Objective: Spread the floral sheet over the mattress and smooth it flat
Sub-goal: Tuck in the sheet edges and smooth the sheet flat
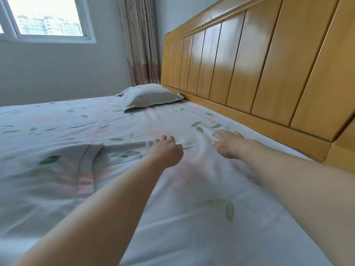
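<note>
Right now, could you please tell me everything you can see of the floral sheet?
The floral sheet is pale, thin-looking fabric printed with green leaves and faint pink blooms. It covers the bed up to the wooden headboard, a pillow lying on it. Wrinkles bunch between the left hand and right hand, both touching it; a folded-over flap lies left.
</note>
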